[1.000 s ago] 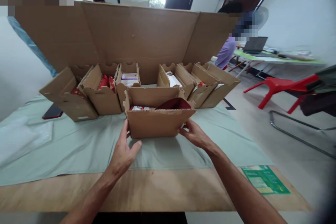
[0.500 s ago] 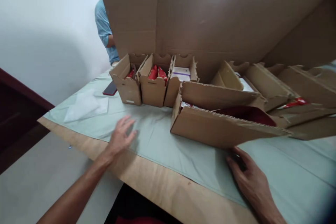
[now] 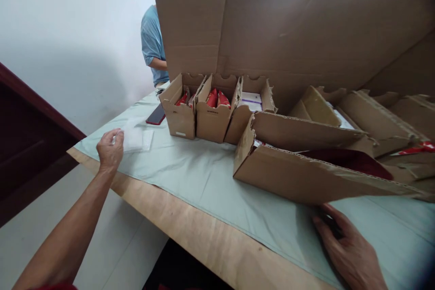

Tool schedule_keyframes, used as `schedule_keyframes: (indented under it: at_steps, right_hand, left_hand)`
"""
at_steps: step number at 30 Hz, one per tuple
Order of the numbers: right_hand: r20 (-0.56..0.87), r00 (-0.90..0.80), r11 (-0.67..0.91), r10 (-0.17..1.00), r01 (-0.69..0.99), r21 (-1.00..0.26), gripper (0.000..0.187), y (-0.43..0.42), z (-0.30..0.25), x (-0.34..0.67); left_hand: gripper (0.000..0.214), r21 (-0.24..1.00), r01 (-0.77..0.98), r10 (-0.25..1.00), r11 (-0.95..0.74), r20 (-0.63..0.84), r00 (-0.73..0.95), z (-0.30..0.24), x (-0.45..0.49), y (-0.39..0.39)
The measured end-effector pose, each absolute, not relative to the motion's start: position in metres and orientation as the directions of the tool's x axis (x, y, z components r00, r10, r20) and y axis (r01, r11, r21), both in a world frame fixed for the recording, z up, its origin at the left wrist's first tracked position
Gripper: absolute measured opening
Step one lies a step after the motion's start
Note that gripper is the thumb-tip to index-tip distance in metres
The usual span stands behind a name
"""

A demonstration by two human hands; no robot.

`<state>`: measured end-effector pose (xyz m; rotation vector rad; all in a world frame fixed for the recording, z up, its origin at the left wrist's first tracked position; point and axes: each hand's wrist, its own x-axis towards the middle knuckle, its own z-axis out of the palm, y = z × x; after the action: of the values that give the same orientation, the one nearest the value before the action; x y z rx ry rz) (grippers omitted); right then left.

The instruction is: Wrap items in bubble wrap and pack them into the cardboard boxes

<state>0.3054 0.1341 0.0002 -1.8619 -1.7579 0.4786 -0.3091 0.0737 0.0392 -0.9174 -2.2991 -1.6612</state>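
My left hand (image 3: 110, 148) is at the left end of the table, its fingers closed on the edge of a translucent white plastic bag (image 3: 134, 139) from a small flat pile there. My right hand (image 3: 348, 244) rests on the cloth just in front of a long cardboard box (image 3: 292, 176), thumb and fingers apart. Its fingertips are close to the box's bottom edge; whether they touch is hard to tell. Inside that box lie something dark red (image 3: 346, 163) and a bit of white and red packaging.
Behind stand several open cardboard bins; red packets (image 3: 217, 99) fill one, white boxes (image 3: 251, 99) another. A tall cardboard panel (image 3: 288, 36) rises behind them. A dark phone (image 3: 156, 114) lies near the left bin. A person in a blue shirt (image 3: 152, 36) is beyond the table (image 3: 190, 217).
My left hand has moved left from the bare cloth to the plastic bags and closed on one. The right hand stays by the long box. The view has shifted left.
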Motion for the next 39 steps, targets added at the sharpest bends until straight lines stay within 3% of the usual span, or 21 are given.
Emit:
schedule_keyframes:
  at_steps: [7, 10, 12, 16, 18, 21, 25, 27, 28, 31, 33, 35, 39]
  right_hand:
    - [0.126, 0.095, 0.005, 0.988, 0.779, -0.627, 0.056, 0.134, 0.002, 0.301]
    - [0.14, 0.08, 0.037, 0.987, 0.736, -0.675, 0.044, 0.133, 0.005, 0.301]
    - [0.132, 0.105, 0.018, 0.986, 0.71, -0.704, 0.039, 0.13, 0.011, 0.302]
    - [0.16, 0.262, -0.078, 0.952, 0.71, -0.7, 0.041, 0.104, 0.035, 0.306]
    - [0.217, 0.229, -0.005, 0.949, 0.698, -0.716, 0.033, 0.084, 0.051, 0.305]
    - [0.241, -0.015, 0.199, 0.97, 0.614, -0.764, 0.033, 0.06, 0.071, 0.293]
    - [0.172, -0.375, 0.3, 0.911, 0.316, -0.9, 0.083, 0.062, 0.079, 0.258]
    - [0.187, -0.504, 0.257, 0.843, 0.073, -0.964, 0.098, 0.07, 0.077, 0.239]
    - [0.173, -0.546, 0.193, 0.819, -0.021, -0.981, 0.093, 0.073, 0.076, 0.231]
    - [0.04, -0.576, -0.027, 0.816, -0.106, -0.994, 0.049, 0.07, 0.074, 0.221]
    - [-0.041, -0.521, -0.08, 0.853, -0.052, -0.995, 0.031, 0.061, 0.073, 0.226]
    - [-0.069, -0.435, -0.052, 0.898, 0.051, -0.997, 0.027, 0.051, 0.068, 0.235]
    - [-0.047, -0.206, 0.057, 0.977, 0.468, -0.882, 0.022, 0.04, 0.044, 0.252]
  left_hand:
    - [0.021, 0.892, 0.424, 0.281, -0.154, 0.451, -0.847, 0.068, -0.252, 0.054]
    - [0.016, 0.879, 0.28, 0.359, -0.386, 0.423, -0.832, 0.093, -0.205, 0.034]
    - [0.014, 0.885, 0.126, 0.488, -0.448, 0.361, -0.795, 0.105, -0.175, 0.019]
    - [0.017, 0.932, -0.118, 0.739, -0.342, 0.189, -0.647, 0.113, -0.133, -0.003]
    - [0.023, 0.95, -0.174, 0.835, -0.258, 0.129, -0.535, 0.115, -0.119, -0.009]
    - [0.034, 0.96, -0.25, 0.947, -0.129, 0.044, -0.317, 0.122, -0.099, -0.014]
    - [0.044, 0.944, -0.327, 0.998, 0.054, -0.059, -0.005, 0.136, -0.071, -0.016]
    - [0.047, 0.945, -0.309, 0.994, 0.11, -0.098, 0.054, 0.14, -0.061, -0.013]
    - [0.048, 0.95, -0.284, 0.992, 0.127, -0.117, 0.051, 0.14, -0.059, -0.011]
    - [0.049, 0.984, -0.151, 0.993, 0.098, -0.107, -0.05, 0.13, -0.062, 0.002]
    - [0.041, 1.0, 0.016, 0.991, 0.018, -0.016, -0.132, 0.116, -0.066, 0.015]
    - [0.033, 0.975, 0.219, 0.986, -0.037, 0.072, -0.152, 0.097, -0.067, 0.032]
    - [0.031, 0.858, 0.509, 0.99, -0.071, 0.123, -0.069, 0.058, -0.054, 0.068]
